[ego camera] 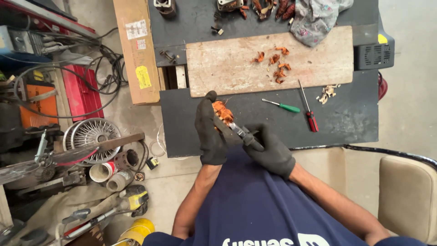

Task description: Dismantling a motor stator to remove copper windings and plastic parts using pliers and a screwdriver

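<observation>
Both my hands wear black gloves and meet just in front of my body, over the near edge of the dark workbench (355, 118). My left hand (210, 132) grips a bundle of orange-brown copper wire (222, 111). My right hand (269, 152) is closed on the dark handles of pliers (241, 132), whose metal jaws reach into the wire bundle. Small clipped pieces of the same orange wire (277, 64) lie on a worn wooden board (227, 68) beyond my hands.
A green-handled screwdriver (283, 106) and a red-handled screwdriver (309, 114) lie on the bench right of my hands. A cloth (314, 18) and wire coils sit at the far edge. A long cardboard box (136, 50), cables, machines and a fan guard (91, 134) crowd the floor left. A chair (405, 191) stands right.
</observation>
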